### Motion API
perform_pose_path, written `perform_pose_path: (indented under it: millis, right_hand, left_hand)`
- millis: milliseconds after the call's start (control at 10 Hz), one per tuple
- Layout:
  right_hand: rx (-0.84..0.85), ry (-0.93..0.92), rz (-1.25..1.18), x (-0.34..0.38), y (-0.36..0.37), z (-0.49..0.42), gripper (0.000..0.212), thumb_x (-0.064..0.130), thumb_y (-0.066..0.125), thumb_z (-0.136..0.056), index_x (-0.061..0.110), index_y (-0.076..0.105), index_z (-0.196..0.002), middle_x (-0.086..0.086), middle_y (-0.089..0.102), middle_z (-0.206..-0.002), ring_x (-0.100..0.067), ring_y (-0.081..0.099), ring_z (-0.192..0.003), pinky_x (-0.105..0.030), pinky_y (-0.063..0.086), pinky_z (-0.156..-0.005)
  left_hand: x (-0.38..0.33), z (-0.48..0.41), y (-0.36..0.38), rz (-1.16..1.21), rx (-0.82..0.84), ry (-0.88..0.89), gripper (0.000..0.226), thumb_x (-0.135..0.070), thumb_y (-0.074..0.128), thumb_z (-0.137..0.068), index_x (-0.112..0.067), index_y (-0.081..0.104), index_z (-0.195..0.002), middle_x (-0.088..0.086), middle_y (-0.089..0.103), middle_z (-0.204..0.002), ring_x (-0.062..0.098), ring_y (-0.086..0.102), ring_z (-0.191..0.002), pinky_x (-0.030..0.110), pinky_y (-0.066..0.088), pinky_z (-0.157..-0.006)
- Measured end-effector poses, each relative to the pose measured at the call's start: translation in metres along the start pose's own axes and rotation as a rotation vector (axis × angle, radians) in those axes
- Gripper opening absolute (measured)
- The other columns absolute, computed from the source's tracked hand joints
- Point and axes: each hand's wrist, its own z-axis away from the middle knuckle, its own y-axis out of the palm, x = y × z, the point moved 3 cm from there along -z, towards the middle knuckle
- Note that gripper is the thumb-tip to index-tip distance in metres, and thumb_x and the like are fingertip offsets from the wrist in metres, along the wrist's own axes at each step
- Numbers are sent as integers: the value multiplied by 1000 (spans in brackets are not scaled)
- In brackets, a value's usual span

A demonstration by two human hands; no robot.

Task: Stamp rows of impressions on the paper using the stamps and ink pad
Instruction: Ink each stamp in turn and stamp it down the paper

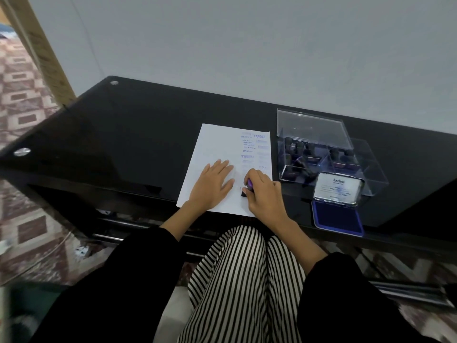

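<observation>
Knees in striped trousers (244, 276) fill the foreground as a seated person in black sleeves (138, 263) works at a black glass surface (123, 125), partway through stamping a sheet of paper (210, 142). The left hand (214, 184) lies flat with its fingers spread and pins the sheet near its front edge. The right hand (265, 194) curls its fingers round a purple-topped stamp (248, 188), whose dark base sits against the paper in the lower right part of the sheet. Beyond the hands, two columns of purple impressions (253, 147) run along the right side of the page. Several read FRAGILE and others are too faint to make out, while the left half shows no marks, so by the look of it most of the sheet remains to be filled. Just right of the paper, the ink pad (337, 219) lies open at the near edge of the surface, with its tin lid (338, 188) propped up behind it, and the reach from sheet to pad looks short and unobstructed. Behind the pad stands a clear plastic box (371, 179) with its lid raised, holding more stamps (304, 149) in compartments, and it sits close enough that a hand going to it must pass over the pad's lid. A plain pale wall (247, 45) closes the scene, with patterned floor (22, 95) at far left.
</observation>
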Motion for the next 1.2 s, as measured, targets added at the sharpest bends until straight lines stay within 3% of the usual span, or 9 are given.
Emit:
perform_pose_path:
  millis: [1200]
  right_hand:
    - [-74, -42, -71, -3, 5, 5, 10, 3, 55, -86, 12, 52, -87, 6, 42, -79, -13, 43, -73, -35, 35, -69]
  left_hand:
    - [-1, 0, -1, -3, 9, 0, 47, -30, 35, -100, -13, 32, -144, 4, 25, -155, 20, 15, -146, 34, 8, -119]
